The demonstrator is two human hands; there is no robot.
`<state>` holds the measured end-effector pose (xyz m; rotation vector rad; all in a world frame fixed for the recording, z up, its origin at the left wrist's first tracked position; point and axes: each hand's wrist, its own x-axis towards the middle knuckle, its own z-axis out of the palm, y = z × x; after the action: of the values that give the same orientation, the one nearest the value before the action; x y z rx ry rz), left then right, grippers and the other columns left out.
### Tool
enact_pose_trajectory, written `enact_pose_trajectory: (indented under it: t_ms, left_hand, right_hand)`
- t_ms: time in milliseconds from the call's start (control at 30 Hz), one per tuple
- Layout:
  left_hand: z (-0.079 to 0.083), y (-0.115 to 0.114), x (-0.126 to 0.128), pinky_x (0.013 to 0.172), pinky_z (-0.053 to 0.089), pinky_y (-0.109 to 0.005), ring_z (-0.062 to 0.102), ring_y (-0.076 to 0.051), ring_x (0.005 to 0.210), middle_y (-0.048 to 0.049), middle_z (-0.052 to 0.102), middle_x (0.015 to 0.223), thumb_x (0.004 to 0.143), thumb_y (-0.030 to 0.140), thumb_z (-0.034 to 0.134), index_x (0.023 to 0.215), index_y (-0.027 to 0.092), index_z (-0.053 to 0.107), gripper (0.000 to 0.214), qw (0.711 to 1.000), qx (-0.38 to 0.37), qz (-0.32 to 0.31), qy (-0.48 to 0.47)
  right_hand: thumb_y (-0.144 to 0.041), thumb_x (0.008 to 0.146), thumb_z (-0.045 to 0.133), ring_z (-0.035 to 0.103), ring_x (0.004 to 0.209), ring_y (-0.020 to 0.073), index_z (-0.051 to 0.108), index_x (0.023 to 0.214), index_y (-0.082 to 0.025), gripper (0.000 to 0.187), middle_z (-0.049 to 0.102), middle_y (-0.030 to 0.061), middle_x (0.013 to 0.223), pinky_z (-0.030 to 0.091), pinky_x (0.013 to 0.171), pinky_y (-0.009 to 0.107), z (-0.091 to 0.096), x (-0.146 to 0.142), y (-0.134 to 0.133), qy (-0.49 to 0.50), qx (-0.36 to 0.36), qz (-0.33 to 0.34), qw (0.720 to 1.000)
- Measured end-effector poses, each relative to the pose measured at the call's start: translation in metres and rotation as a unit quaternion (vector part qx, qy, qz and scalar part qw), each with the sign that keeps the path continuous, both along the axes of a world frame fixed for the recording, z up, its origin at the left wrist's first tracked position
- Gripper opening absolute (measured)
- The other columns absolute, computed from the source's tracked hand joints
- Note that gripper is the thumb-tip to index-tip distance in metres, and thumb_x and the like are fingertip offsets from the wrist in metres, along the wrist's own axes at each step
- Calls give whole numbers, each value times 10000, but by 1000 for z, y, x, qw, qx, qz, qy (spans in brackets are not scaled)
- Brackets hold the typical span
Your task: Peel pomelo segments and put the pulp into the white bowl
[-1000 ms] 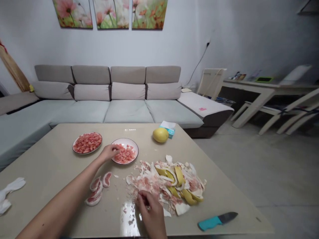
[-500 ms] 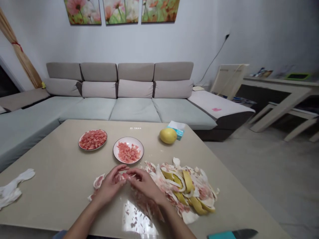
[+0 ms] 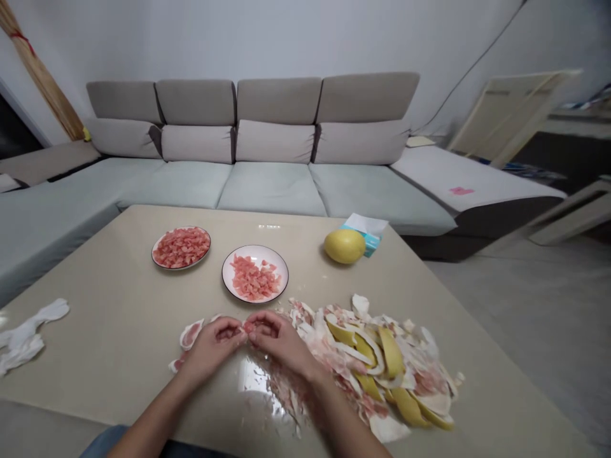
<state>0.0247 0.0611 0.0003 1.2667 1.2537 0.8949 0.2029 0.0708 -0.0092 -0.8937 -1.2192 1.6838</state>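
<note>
My left hand [image 3: 216, 345] and my right hand [image 3: 277, 340] meet fingertip to fingertip just in front of the nearer plate. Pinched between them is a small piece of pink pomelo flesh [image 3: 248, 327], partly hidden by the fingers. Beside my left hand lie pomelo segments [image 3: 191, 333] with white membrane round them. The nearer plate [image 3: 282, 270], white with a dark rim, bears loose pink pulp pieces [image 3: 255, 278]. To the right of my right hand spreads a heap of pomelo peel [image 3: 392, 353], white pith and torn membrane.
A fuller plate of pulp [image 3: 182, 247] stands at the far left of the table. A whole yellow pomelo [image 3: 344, 246] rests against a blue tissue pack [image 3: 372, 244]. Crumpled white tissue [image 3: 31, 334] lies at the left. Behind the table is a sofa [image 3: 272, 184].
The view has tilted down and come closer, so the wall pictures and the knife are out of sight. My fingertips have drawn together on the pomelo flesh.
</note>
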Motion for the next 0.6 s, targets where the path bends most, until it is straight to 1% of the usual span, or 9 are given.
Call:
enact_pose_trajectory:
  t_ms: [67,167,233,333,467,600]
  left_hand:
    - [1,0,0,629,414,-248,545,-168,680,-37,619,742,732,339,705,789,161,697,187,999,20,-4,35]
    - [3,-3,0,644,428,-251,572,-179,706,-51,655,768,764,334,667,818,175,719,176,997,34,-10,70]
    - [7,-6,1,658,445,-255,595,-189,726,-50,677,767,770,334,652,817,183,722,173,995,36,-16,87]
    - [12,-8,1,655,459,-252,607,-184,719,-27,682,730,774,329,635,787,188,709,160,995,31,-17,97]
    - [13,-7,0,606,438,-233,564,-140,610,9,630,640,787,324,621,774,176,679,160,997,0,-30,72]
    - [8,-5,-3,583,404,-215,529,-113,575,26,581,594,799,337,639,789,155,674,185,998,-45,-47,13]
  right_hand:
    - [-318,746,740,617,671,124,673,963,-198,257,689,6,817,483,669,244,-2,1,-2,-11,3,2,1000]
    - [-326,739,751,618,703,136,662,1006,-197,309,679,10,810,491,678,252,-2,1,-6,-32,0,-1,999]
    - [-337,705,780,622,727,147,667,980,-191,332,677,17,817,498,682,258,-1,0,-7,-53,1,-10,999]
    - [-337,685,796,618,734,147,685,905,-177,293,677,24,814,495,687,257,0,-1,-7,-83,11,-27,996]
    - [-322,716,771,612,714,138,704,874,-178,224,687,22,793,482,680,250,1,-1,-6,-83,1,-19,996]
    - [-313,715,781,627,736,134,708,903,-189,237,701,20,822,483,699,245,-1,2,-6,-52,-27,-6,998]
